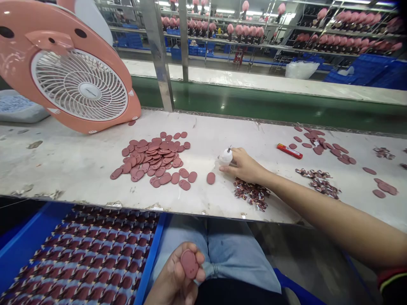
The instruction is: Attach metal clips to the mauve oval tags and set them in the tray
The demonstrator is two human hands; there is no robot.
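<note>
Across the top of the frame, rows of pink-topped items [246,31] in a lit hall; lower, a long green strip [238,101] and a pale worktop [79,163] with a worn, flaking front edge. At upper left, a salmon-pink animal-shaped fan [90,91] with a white grille.

At lower centre, in front of blue jeans [233,250], an oval piece [189,263] in the left hand [170,277]: flat, dull reddish brown, rounded at both ends, with small dark marks toward one end. Broad face toward the camera; long axis nearly upright in the frame, top leaning slightly left, marked end downward. Fingers closed on it, fingertips along its right edge.

Right of centre, the right hand [246,165] touching a small white bottle [226,156], thin dark tip pointing up and a little right. Thumb and forefinger about its side; whether gripping or only touching, impossible to tell. Just below, a heap of tiny brown-and-white bits [252,195]. Left of centre, a loose pile of similar ovals [155,154]. At lower left, a blue crate [150,258] with neat rows of brown pieces.
</note>
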